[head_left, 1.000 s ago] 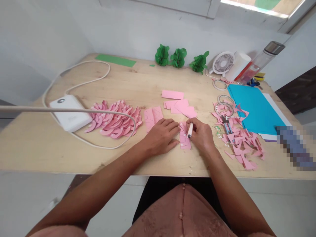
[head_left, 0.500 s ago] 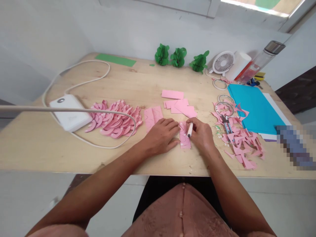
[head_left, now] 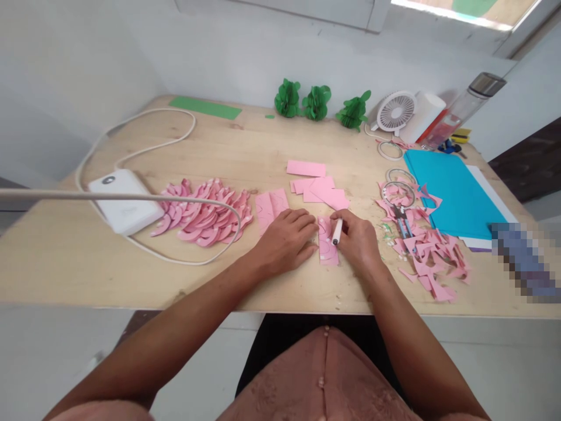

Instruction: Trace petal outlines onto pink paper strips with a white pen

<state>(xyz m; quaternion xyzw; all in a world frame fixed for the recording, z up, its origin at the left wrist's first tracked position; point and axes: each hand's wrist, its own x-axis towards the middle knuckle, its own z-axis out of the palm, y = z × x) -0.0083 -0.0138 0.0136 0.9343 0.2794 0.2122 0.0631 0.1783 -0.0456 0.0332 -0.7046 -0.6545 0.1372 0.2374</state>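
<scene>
1. The one clear container, a bottle (head_left: pixel 460 111) with a metal lid, leaned far beyond the strip (head_left: pixel 328 257) and to its right. Something reddish showed through its lower part, though you could not tell whether that was inside or behind.
2. Your left hand (head_left: pixel 289 242) lay palm down on the table (head_left: pixel 263 297), just left of the strip, with the fingers close together and angled toward it. It was loose, clasping nothing that showed; you could not tell whether its fingertips touched the paper.
3. Your right hand (head_left: pixel 360 240) was bent in at the strip's right edge, pinching a white pen (head_left: pixel 337 231) between thumb and fingers. Both forearms slanted inward toward the strip.
4. The pen was over the strip's right side. Its dark end pointed back toward your body, and its other end was hidden by your fingers.
5. The strip itself, pink paper with curved lines, lay flat between your hands, its long axis running away from you.
6. Left of the strip, past your left hand, were more lined pieces (head_left: pixel 270 204), then a heap of curved petals (head_left: pixel 210 213). Plain pieces (head_left: pixel 322 188) lay just beyond it, and pink scraps (head_left: pixel 438 257) to its right.
</scene>
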